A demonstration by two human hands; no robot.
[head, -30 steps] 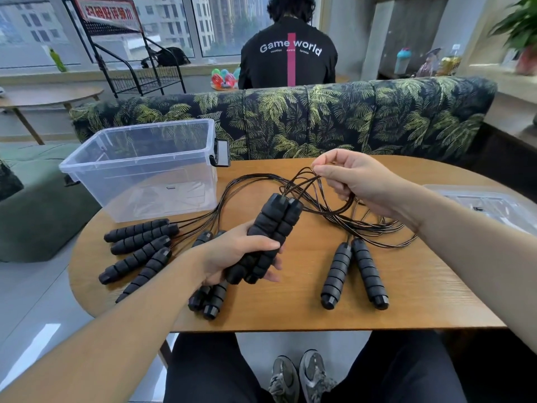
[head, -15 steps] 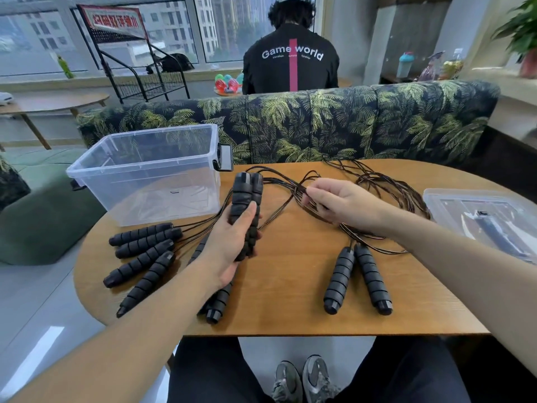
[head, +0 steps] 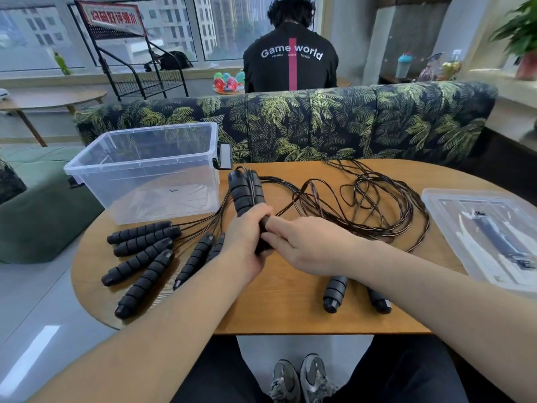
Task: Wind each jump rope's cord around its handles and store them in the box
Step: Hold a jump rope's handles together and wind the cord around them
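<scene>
Your left hand [head: 247,242] grips the paired handles [head: 247,193]; your right hand [head: 308,245] touches them, grasp unclear; winding the cord [head: 348,205] comes next.

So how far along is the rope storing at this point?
Nothing is stored yet: the clear box looks empty. In hand: the left hand grips one pair of handles upright, the right hand touching their lower end; winding not yet visible. Left: the loose cords and every other handle on the table, four at left, two beside them, two under the right arm.
</scene>
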